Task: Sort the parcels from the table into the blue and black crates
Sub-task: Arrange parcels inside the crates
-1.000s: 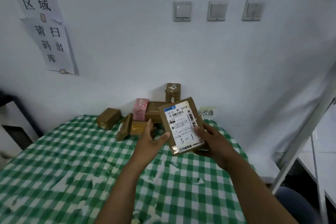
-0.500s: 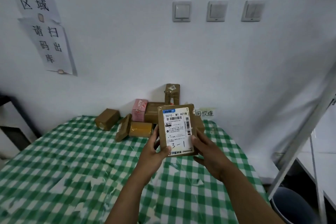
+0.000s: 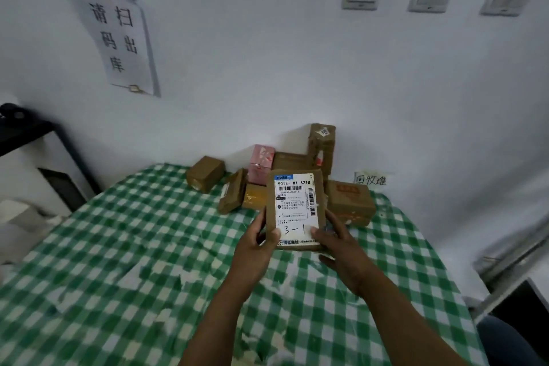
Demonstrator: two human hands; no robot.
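Behind the parcel (image 3: 297,205), brown box (image 3: 352,202) half-hidden

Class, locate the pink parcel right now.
Head view: the pink parcel stands by the wall at the table's far end, up-left of the held parcel.

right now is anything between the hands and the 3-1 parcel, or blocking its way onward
Nothing stands between them: the left hand and right hand both grip the labelled parcel at its lower corners. Neither crate is in view, so whether its way onward is blocked cannot be told.
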